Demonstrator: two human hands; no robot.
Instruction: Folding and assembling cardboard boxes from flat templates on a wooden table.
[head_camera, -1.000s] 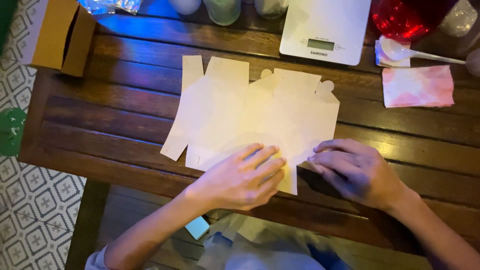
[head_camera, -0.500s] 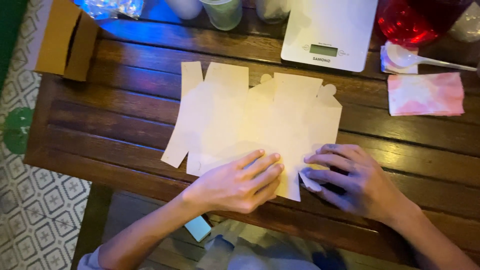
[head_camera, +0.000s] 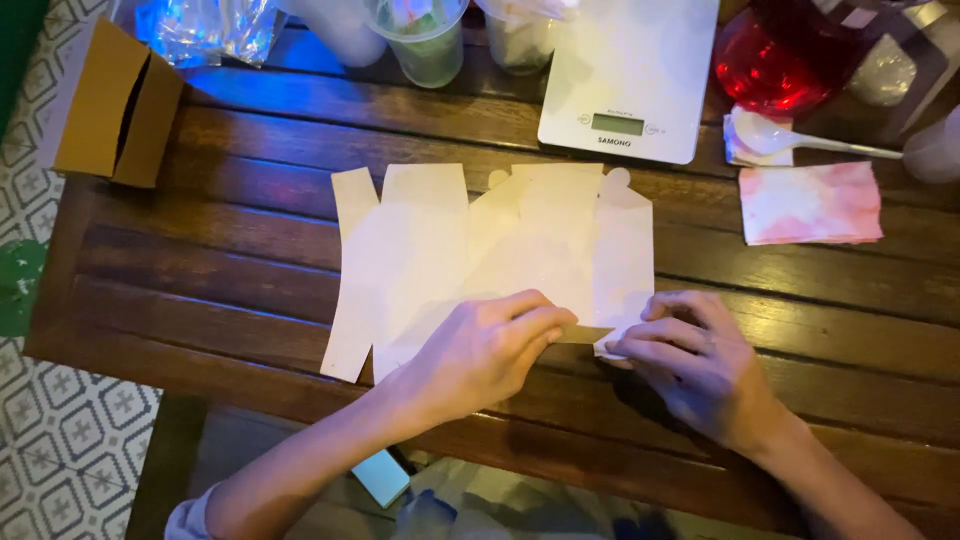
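Head view, looking down on a slatted wooden table (head_camera: 250, 270). Both forearms enter from the lower edge and converge toward the table's near middle. The left hand (head_camera: 480, 355) lies palm down, fingers curled and drawn together, their tips pressing the lower edge of a flat card blank (head_camera: 470, 250). The right hand (head_camera: 695, 360) is likewise palm down, fingers bent and close together, pinching the blank's lower right corner, which is lifted slightly off the wood. The two hands sit near each other, a narrow gap between them.

The blank lies flat in the middle of the table, stretching away from the hands toward the far side, with most of its area beyond and to the left of the left hand. It is pale cream, unfolded, made of several upright panels side by side, with separate flaps along the top edge and two small rounded tabs.

Beyond the blank stands a white scale (head_camera: 630, 75). To its right lie a white spoon (head_camera: 790, 140) and a pink-stained napkin (head_camera: 810, 203). A brown box (head_camera: 115, 105) sits at the far left corner.
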